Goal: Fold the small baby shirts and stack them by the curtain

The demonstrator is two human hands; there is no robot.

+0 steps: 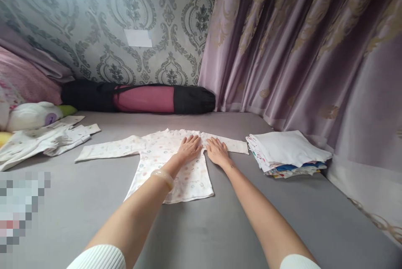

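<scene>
A small white long-sleeved shirt (153,164) with a pale print lies spread flat on the grey sheet, its sleeves stretched out to both sides. My left hand (190,147) rests flat on the shirt's upper right part, fingers extended. Just beside it, my right hand (217,151) lies flat over the base of the right sleeve, fingers also stretched out. Neither hand grips the cloth. A pale bangle (163,178) circles my left wrist. The shirt's lower left corner is partly hidden behind my left forearm.
To the right stands a stack of folded clothes (287,149), white on top. Crumpled white garments (47,141) lie at the left near a white plush toy (33,116). Along the patterned wall is a long black and maroon bag (144,98). Purple curtains (251,51) hang at the right.
</scene>
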